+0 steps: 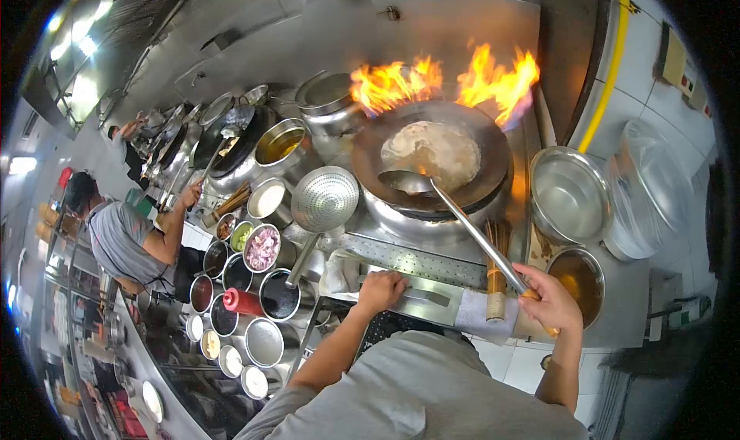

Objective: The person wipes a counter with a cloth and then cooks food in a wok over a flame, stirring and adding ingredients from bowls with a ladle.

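Observation:
My right hand (552, 300) is wrapped round the end of a long-handled ladle (478, 236). The ladle's bowl rests over the near rim of a large wok (366, 159), beside cloudy, frothy liquid (435, 147). Tall flames (497, 82) rise behind the wok. My left hand (382, 290) rests on the stove's front ledge with its fingers curled, right of a whitish cloth (337, 273); anything under the fingers is hidden. A bamboo wok brush (496, 286) lies on a folded cloth (474, 314) left of my right hand.
A perforated strainer (325, 199) lies left of the wok, above several seasoning pots and a red squeeze bottle (242, 301). A metal basin (569, 195) and a pot of brown liquid (576, 274) stand at right. Another person (127, 236) works at the left.

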Demonstrator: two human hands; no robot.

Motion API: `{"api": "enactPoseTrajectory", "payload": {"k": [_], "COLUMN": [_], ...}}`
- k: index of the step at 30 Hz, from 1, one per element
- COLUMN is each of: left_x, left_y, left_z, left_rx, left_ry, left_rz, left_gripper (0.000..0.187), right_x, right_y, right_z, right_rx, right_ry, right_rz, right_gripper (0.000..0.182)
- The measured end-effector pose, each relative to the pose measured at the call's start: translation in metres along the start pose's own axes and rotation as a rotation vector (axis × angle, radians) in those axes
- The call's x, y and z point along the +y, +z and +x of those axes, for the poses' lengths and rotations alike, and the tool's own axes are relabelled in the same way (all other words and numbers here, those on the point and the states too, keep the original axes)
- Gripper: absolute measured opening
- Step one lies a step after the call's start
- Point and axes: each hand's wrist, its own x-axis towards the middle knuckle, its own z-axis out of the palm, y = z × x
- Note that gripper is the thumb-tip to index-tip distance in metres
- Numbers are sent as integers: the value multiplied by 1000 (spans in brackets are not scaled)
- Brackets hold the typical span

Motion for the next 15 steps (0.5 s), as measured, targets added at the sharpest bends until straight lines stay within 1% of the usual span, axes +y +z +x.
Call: {"api": "enactPoseTrajectory", "payload": {"k": [2, 5, 7, 9, 12, 14, 15], "left_x": [-4, 0, 5, 5, 6, 8, 6], "left_y": [3, 0, -3, 0, -7, -9, -4], "left_z": [-1, 1, 0, -1, 1, 1, 0], "left_rx": [20, 11, 7, 29, 42, 34, 23], "left_ry": [22, 3, -29, -31, -26, -45, -41], "left_rz": [0, 11, 41, 11, -15, 7, -13], "left_gripper": [30, 29, 28, 28, 28, 27, 28], "right_x": [-17, -20, -7, -10, -33, -25, -33], "right_y": [7, 24, 28, 32, 30, 23, 18], "right_z": [16, 50, 74, 84, 77, 68, 58], "right_rx": [6, 148, 232, 336, 300, 283, 280], "right_ry": [68, 65, -17, -136, 39, -28, 14], "right_rz": [71, 47, -115, -309, -288, -32, -27], "right_gripper": [68, 63, 63, 64, 67, 67, 67]}}
